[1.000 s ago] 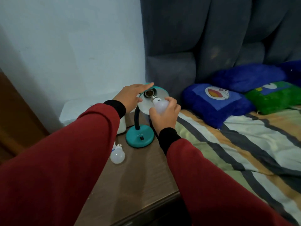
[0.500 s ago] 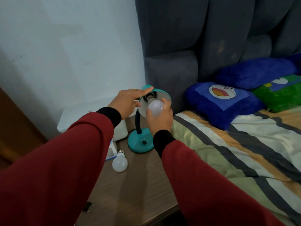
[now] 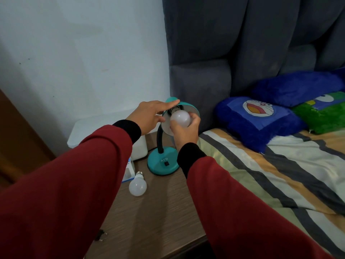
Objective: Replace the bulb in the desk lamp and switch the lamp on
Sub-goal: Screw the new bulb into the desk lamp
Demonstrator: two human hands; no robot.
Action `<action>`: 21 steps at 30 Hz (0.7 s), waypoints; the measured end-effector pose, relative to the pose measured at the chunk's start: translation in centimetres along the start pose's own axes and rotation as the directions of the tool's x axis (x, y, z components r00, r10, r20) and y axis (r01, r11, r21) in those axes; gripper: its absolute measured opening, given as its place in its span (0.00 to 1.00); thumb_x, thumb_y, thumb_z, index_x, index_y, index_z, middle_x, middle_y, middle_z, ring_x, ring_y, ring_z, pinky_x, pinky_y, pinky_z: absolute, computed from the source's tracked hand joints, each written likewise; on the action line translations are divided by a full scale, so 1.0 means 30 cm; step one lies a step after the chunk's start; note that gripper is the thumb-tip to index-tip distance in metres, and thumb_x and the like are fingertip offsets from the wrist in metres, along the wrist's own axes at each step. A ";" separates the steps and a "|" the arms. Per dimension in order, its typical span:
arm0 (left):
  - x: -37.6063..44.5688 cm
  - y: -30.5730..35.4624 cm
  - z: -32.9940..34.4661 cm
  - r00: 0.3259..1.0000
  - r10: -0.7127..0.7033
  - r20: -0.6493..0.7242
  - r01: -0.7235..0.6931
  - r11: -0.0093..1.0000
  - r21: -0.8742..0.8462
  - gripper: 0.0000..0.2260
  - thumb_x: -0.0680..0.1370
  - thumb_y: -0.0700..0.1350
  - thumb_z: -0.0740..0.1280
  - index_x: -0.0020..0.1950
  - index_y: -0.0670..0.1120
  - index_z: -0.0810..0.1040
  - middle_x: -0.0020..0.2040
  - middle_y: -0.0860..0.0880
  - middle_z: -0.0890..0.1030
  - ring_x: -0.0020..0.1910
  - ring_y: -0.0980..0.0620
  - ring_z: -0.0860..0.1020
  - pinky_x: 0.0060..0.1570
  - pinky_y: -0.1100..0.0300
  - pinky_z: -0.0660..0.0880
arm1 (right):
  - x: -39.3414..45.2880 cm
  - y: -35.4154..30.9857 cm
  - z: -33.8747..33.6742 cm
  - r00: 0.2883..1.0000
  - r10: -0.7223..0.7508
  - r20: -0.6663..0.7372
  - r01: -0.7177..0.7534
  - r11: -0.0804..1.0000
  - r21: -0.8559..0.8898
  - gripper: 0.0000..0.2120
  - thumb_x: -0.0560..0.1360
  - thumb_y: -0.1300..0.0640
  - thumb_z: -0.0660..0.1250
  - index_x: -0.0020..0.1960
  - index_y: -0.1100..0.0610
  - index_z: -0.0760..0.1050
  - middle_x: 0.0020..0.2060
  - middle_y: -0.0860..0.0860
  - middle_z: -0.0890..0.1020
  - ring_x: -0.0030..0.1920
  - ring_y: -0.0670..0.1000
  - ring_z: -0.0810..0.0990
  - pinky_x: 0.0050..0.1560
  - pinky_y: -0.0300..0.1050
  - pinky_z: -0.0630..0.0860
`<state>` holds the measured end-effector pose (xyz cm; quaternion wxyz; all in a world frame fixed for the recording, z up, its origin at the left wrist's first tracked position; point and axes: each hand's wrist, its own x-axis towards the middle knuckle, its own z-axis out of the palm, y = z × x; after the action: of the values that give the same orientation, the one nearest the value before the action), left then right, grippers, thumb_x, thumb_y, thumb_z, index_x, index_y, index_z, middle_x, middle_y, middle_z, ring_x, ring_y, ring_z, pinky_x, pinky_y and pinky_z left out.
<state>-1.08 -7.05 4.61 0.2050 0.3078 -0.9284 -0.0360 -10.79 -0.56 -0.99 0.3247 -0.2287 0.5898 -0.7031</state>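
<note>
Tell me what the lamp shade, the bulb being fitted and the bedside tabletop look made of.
Lamp shade: probably painted metal, possibly plastic; smooth teal outside, pale inside.
Bulb: frosted white globe, likely plastic or glass; matte, evenly translucent.
Tabletop: wood-look laminate or veneer; fine straight brown grain, slight sheen.

Both arms reach forward in red sleeves. The left hand (image 3: 149,116) lies flat, fingers extended. The right hand (image 3: 186,130) is cupped, fingers curled upward.

Dim room: white wall (image 3: 84,53), grey padded headboard (image 3: 242,43), striped bedding (image 3: 270,174).
</note>
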 end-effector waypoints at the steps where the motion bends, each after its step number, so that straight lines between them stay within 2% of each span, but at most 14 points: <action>1: 0.001 0.002 0.004 1.000 0.001 0.001 -0.001 1.000 -0.002 0.30 0.77 0.35 0.66 0.73 0.57 0.62 0.54 0.45 0.79 0.47 0.57 0.69 0.54 0.67 0.64 | 0.004 0.007 -0.002 1.000 0.017 0.005 -0.017 1.000 0.010 0.24 0.67 0.54 0.72 0.58 0.46 0.65 0.51 0.51 0.75 0.51 0.55 0.79 0.56 0.56 0.78; 3: 0.001 0.005 0.007 1.000 0.010 -0.007 -0.010 1.000 0.002 0.30 0.77 0.34 0.66 0.73 0.56 0.63 0.55 0.45 0.79 0.47 0.57 0.69 0.54 0.68 0.64 | -0.007 -0.001 0.002 0.997 0.077 0.007 -0.078 0.989 0.122 0.20 0.69 0.52 0.71 0.56 0.49 0.64 0.44 0.48 0.75 0.42 0.51 0.82 0.51 0.53 0.82; 4: 0.001 0.006 0.006 1.000 0.012 -0.010 -0.012 1.000 0.001 0.29 0.77 0.34 0.66 0.73 0.56 0.63 0.55 0.45 0.79 0.47 0.56 0.70 0.54 0.68 0.64 | -0.010 -0.006 0.004 0.994 0.107 -0.006 -0.105 0.983 0.151 0.19 0.70 0.48 0.71 0.55 0.51 0.65 0.44 0.49 0.76 0.40 0.51 0.83 0.50 0.52 0.82; 5: -0.001 0.006 0.004 1.000 0.011 -0.011 -0.011 1.000 -0.005 0.29 0.77 0.34 0.66 0.73 0.56 0.63 0.56 0.45 0.79 0.49 0.55 0.72 0.55 0.68 0.64 | -0.013 -0.013 0.007 0.992 0.125 -0.026 -0.121 0.985 0.125 0.22 0.71 0.44 0.69 0.57 0.54 0.67 0.47 0.52 0.78 0.43 0.53 0.84 0.51 0.52 0.82; 7: -0.003 0.006 -0.002 1.000 0.002 -0.010 -0.002 1.000 -0.016 0.29 0.77 0.35 0.66 0.73 0.56 0.63 0.58 0.45 0.79 0.53 0.51 0.74 0.55 0.68 0.63 | -0.013 -0.016 0.010 0.990 0.123 -0.070 -0.122 0.992 0.021 0.32 0.68 0.39 0.69 0.65 0.57 0.66 0.58 0.57 0.77 0.55 0.57 0.80 0.58 0.54 0.78; 9: -0.005 0.008 -0.003 1.000 -0.002 -0.008 0.002 1.000 -0.015 0.29 0.77 0.35 0.66 0.73 0.57 0.63 0.58 0.46 0.79 0.53 0.52 0.74 0.55 0.69 0.63 | -0.014 -0.014 0.007 0.995 0.061 -0.080 -0.061 0.998 0.005 0.36 0.66 0.45 0.72 0.69 0.51 0.61 0.62 0.57 0.72 0.58 0.57 0.76 0.59 0.55 0.76; 11: -0.005 0.011 0.000 1.000 -0.002 -0.004 0.002 1.000 -0.014 0.29 0.77 0.34 0.66 0.73 0.56 0.63 0.57 0.45 0.79 0.49 0.55 0.71 0.55 0.68 0.63 | -0.017 -0.007 0.006 0.998 -0.010 -0.059 0.009 1.000 -0.016 0.30 0.67 0.52 0.73 0.63 0.47 0.62 0.59 0.58 0.74 0.56 0.58 0.78 0.57 0.57 0.77; 14: -0.004 0.010 -0.004 1.000 -0.012 -0.002 0.012 1.000 -0.008 0.29 0.77 0.34 0.65 0.73 0.56 0.62 0.57 0.45 0.79 0.49 0.55 0.71 0.55 0.68 0.63 | -0.028 -0.011 0.007 0.997 0.068 -0.036 -0.066 0.996 0.052 0.21 0.71 0.47 0.70 0.56 0.48 0.61 0.51 0.55 0.76 0.51 0.59 0.81 0.55 0.56 0.79; 15: -0.005 0.011 -0.006 1.000 -0.017 0.000 0.018 1.000 -0.012 0.29 0.77 0.34 0.65 0.73 0.56 0.62 0.58 0.45 0.78 0.51 0.53 0.73 0.55 0.68 0.63 | -0.025 -0.016 0.007 0.993 0.100 -0.058 -0.098 0.994 0.044 0.22 0.72 0.45 0.68 0.58 0.50 0.62 0.51 0.56 0.76 0.52 0.59 0.81 0.55 0.55 0.79; 17: -0.006 0.016 -0.006 1.000 -0.021 -0.001 0.021 0.999 -0.026 0.29 0.77 0.34 0.65 0.73 0.56 0.62 0.58 0.45 0.78 0.52 0.53 0.73 0.55 0.69 0.63 | -0.016 -0.023 0.004 0.990 0.096 -0.107 -0.102 0.994 -0.044 0.28 0.71 0.41 0.67 0.63 0.55 0.63 0.58 0.58 0.76 0.55 0.58 0.79 0.58 0.55 0.77; 19: -0.007 0.022 -0.002 1.000 -0.012 -0.007 0.012 0.999 -0.030 0.29 0.77 0.34 0.65 0.73 0.56 0.63 0.56 0.44 0.78 0.48 0.57 0.69 0.54 0.69 0.63 | -0.012 -0.025 -0.004 0.993 0.029 -0.112 -0.040 0.994 -0.098 0.33 0.69 0.45 0.71 0.68 0.53 0.62 0.62 0.57 0.72 0.58 0.57 0.76 0.61 0.55 0.75; 21: -0.008 0.021 0.000 1.000 -0.020 -0.007 0.019 0.999 -0.048 0.29 0.77 0.33 0.65 0.73 0.57 0.63 0.56 0.44 0.78 0.48 0.58 0.68 0.55 0.69 0.63 | -0.016 -0.017 -0.005 0.997 -0.024 -0.075 0.015 0.993 -0.118 0.32 0.69 0.51 0.72 0.67 0.50 0.61 0.61 0.57 0.73 0.57 0.57 0.77 0.59 0.54 0.76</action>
<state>-1.26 -6.40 4.66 0.2154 0.3120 -0.9235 -0.0589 -10.67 -0.07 -0.50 0.2811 -0.2261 0.6400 -0.6784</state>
